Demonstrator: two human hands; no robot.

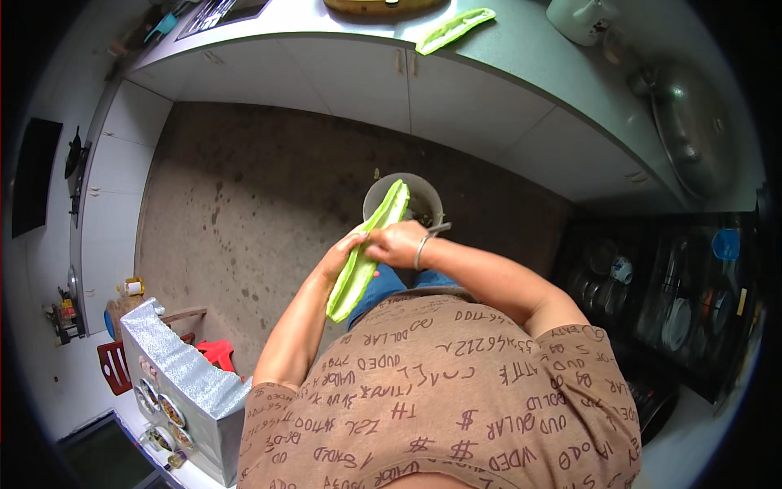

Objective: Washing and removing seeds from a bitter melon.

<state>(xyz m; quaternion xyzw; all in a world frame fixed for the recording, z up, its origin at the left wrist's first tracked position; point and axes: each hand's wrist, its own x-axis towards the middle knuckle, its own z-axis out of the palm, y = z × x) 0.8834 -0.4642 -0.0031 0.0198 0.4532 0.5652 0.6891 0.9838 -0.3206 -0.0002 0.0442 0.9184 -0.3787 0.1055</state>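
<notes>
My left hand (pixel 341 257) grips a long halved bitter melon (pixel 350 287) from the side and below. The half is tilted, its pale hollow facing up and its far tip over the rim of a round bin (pixel 437 189). My right hand (pixel 397 241) is closed over the hollow at mid-length, the fingers slightly blurred. A flat metal handle (pixel 441 227) sticks out behind that fist, and the utensil's working end is hidden. Another hollow bitter melon half (pixel 455 32) lies on the counter (pixel 519 55), near its front edge.
White cabinets (pixel 360 76) run below the counter, which holds a kettle (pixel 577 21) and a large metal wok or lid (pixel 693 128). To the right stands a dark dish cabinet (pixel 647 293). A foil-covered box (pixel 183 379) and a red stool (pixel 217 353) are at lower left.
</notes>
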